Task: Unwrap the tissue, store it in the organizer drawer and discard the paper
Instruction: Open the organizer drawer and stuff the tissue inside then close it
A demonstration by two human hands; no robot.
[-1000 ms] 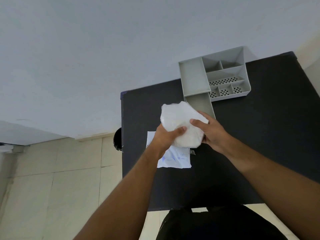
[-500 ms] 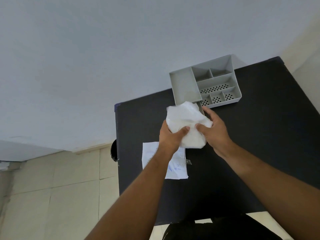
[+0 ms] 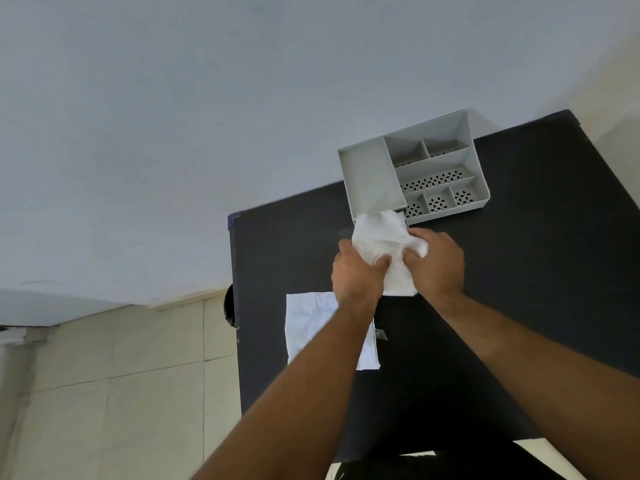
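A crumpled white tissue [image 3: 381, 239] is gripped from both sides, my left hand [image 3: 356, 275] on its left and my right hand [image 3: 434, 263] on its right. Its far end lies over the front of the grey organizer [image 3: 367, 174], hiding the pulled-out drawer beneath. The organizer stands at the back of the black table [image 3: 519, 289] and has several compartments, some with perforated floors. The flat white wrapping paper [image 3: 311, 323] with faint blue print lies on the table near the left edge, partly under my left forearm.
A small clear scrap [image 3: 380, 334] lies beside the paper. A dark round object [image 3: 229, 308] shows just past the table's left edge, over the tiled floor [image 3: 121, 393]. A pale wall fills the upper view.
Both hands have carried the tissue away from me toward the organizer; it now covers the drawer front. The tissue looks more bunched than before.
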